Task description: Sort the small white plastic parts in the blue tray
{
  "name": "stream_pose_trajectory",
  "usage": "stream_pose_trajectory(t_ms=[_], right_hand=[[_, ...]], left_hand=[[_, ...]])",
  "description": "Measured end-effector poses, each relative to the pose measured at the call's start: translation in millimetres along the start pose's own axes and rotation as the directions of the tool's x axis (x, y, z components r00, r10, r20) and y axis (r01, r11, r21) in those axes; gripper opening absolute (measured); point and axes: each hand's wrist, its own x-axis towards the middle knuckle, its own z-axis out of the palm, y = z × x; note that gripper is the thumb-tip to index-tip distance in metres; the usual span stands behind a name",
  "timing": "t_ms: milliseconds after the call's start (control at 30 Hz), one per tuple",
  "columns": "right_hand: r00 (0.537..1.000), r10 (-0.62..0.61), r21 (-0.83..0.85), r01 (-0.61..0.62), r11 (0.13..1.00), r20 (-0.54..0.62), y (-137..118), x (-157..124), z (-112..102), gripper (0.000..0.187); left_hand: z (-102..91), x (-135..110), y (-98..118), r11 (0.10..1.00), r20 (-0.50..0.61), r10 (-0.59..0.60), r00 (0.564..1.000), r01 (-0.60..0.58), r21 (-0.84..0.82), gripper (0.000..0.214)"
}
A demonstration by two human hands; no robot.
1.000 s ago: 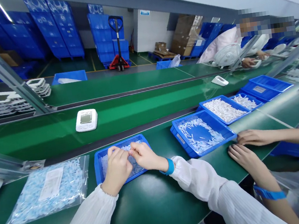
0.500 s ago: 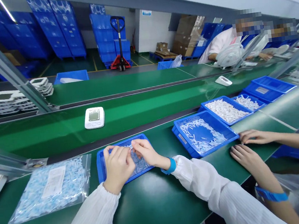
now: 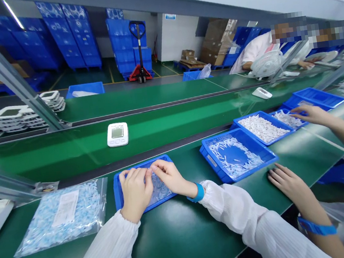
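My left hand (image 3: 136, 191) and my right hand (image 3: 171, 177) meet above a blue tray (image 3: 117, 195) that holds many small, pale pieces. Both hands are closed, thumb against fingers, with the fingertips nearly touching each other. Whatever is pinched between them is too small and too covered to name. On my right wrist sits a blue band (image 3: 198, 192). Left of the tray lies a clear plastic bag (image 3: 65, 208) of small light-blue and white pieces, with a white label on it.
Right of me stand blue trays (image 3: 206, 158) of small white parts. A co-worker's hand (image 3: 311, 115) reaches over one; their other hand (image 3: 288, 181) rests on the bench. A white device with a screen (image 3: 118, 134) lies on the green belt (image 3: 171, 120). Metal posts (image 3: 9, 74) stand at left.
My hands stay pinched over the tray, almost unmoved. The white screen device has shifted right along the belt. One co-worker's hand has lifted from the bench to a tray further back.
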Motion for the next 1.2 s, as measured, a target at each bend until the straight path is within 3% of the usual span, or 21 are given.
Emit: stream_pose_trajectory(t_ms=[100,267,533,700,833,900,1033,1100,1200], right_hand=[[1.000,-0.030,-0.036,0.030,0.999,0.007,-2,-1,0,0.025],[0.999,0.007,-0.029,-0.006,1.000,0.049,1,1,0,0.029],[0.990,0.075,0.008,-0.076,0.997,0.115,17,5,1,0.029],[0.993,0.051,-0.004,-0.051,0.999,0.104,13,7,0,0.034],[0.999,-0.029,-0.207,0.022,0.978,-0.030,0,0,0,0.035],[0.984,-0.134,-0.363,0.084,0.928,-0.117,-5,-7,-1,0.032],[0.937,-0.342,-0.580,0.238,0.779,-0.076,-2,-22,-13,0.032],[0.923,-0.364,-0.613,0.216,0.760,-0.127,3,-29,-24,0.034],[0.866,-0.307,-0.558,0.040,0.829,-0.395,8,-36,-42,0.033]], left_hand=[[0.5,0,-1,0.999,0.014,-0.011,1.000,0.012,-0.032,0.024],[2.8,1,-4,0.993,0.002,0.089,0.996,-0.089,-0.083,0.024],[8.5,2,-9,0.974,0.171,0.218,0.961,-0.202,-0.107,0.027],[11.0,2,-9,0.966,0.213,0.244,0.946,-0.219,-0.135,0.025],[11.6,1,-7,0.978,0.249,0.194,0.949,-0.168,-0.120,0.024],[12.1,0,-6,0.980,0.273,0.188,0.944,-0.162,-0.115,0.019],[15.4,-4,-8,0.970,0.315,0.233,0.920,-0.198,-0.139,0.020],[16.3,-6,-8,0.969,0.353,0.240,0.904,-0.204,-0.136,0.023],[14.8,-6,-7,0.984,0.460,0.180,0.869,-0.157,-0.089,0.028]])
